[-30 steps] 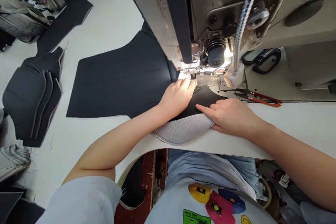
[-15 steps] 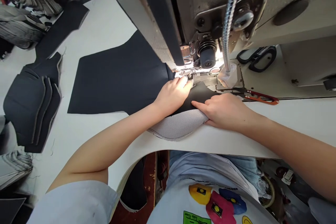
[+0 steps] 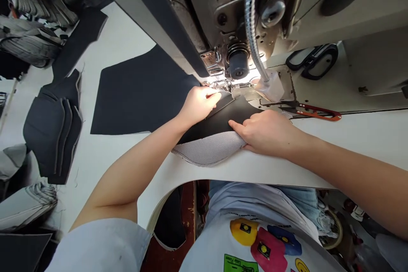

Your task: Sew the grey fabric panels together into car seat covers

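A large dark fabric panel lies on the white table and runs under the sewing machine. My left hand is closed on the fabric's edge right by the lit presser foot. A smaller dark piece with a grey mesh underside is folded over near the table's front edge. My right hand lies on that piece, fingers bent and pressing it down, index finger pointing left.
Red-handled thread snips lie right of the needle plate, black scissors behind them. A stack of cut dark pieces sits at the left. More fabric bundles pile up at the far left. A flexible lamp neck hangs in front of the machine.
My left hand has lifted slightly and now pinches the fabric edge by the presser foot. The right hand has slid a little left on the folded piece. The view has shifted.
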Action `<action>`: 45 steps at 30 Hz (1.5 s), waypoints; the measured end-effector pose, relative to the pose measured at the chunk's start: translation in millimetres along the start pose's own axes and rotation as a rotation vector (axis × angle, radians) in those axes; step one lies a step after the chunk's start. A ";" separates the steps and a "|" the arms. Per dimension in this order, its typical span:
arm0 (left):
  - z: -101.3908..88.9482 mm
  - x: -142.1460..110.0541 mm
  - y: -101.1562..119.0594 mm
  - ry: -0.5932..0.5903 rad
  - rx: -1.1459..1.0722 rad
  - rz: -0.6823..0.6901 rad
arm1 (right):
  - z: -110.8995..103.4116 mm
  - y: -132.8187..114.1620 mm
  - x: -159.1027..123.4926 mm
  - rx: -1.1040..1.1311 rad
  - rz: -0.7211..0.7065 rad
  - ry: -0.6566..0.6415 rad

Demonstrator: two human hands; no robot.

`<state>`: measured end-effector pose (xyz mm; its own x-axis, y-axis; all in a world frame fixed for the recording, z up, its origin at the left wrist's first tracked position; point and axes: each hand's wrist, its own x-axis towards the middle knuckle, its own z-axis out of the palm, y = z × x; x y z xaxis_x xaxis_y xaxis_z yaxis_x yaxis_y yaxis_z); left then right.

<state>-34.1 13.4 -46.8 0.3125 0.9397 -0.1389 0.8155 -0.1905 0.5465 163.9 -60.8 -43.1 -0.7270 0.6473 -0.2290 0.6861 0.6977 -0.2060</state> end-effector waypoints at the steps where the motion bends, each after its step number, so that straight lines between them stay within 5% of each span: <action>1: -0.8 1.0 -0.6 -0.007 -0.025 0.000 | -1.0 -1.0 0.2 0.002 0.004 -0.011; 11: 16.8 -18.8 5.7 0.035 0.435 0.362 | -2.0 -3.7 2.7 0.010 0.038 -0.037; 22: 15.7 -5.8 11.7 -0.088 0.736 0.403 | 1.1 -9.1 15.8 0.025 0.067 0.001; 28: 3.1 -4.7 18.8 -0.188 0.821 0.487 | -8.7 -6.5 28.3 0.227 0.032 0.007; 32: 5.3 -44.3 40.0 -0.019 0.694 0.375 | -12.3 11.8 27.8 0.415 0.085 0.022; 35: 26.2 -80.9 50.9 0.082 0.624 0.308 | -6.1 18.4 27.0 0.349 0.229 0.064; 40: 59.9 -93.0 30.8 0.202 0.586 0.606 | 3.6 17.2 28.8 0.136 0.304 0.127; 45: 44.9 -79.3 1.7 0.268 0.451 0.903 | 5.9 22.5 33.6 0.100 0.223 0.094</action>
<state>-35.7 -74.2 -71.9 0.8234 0.4165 0.3853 0.4555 -0.8902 -0.0112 155.0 -25.2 -61.0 -0.5540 0.8104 -0.1910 0.8253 0.5042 -0.2544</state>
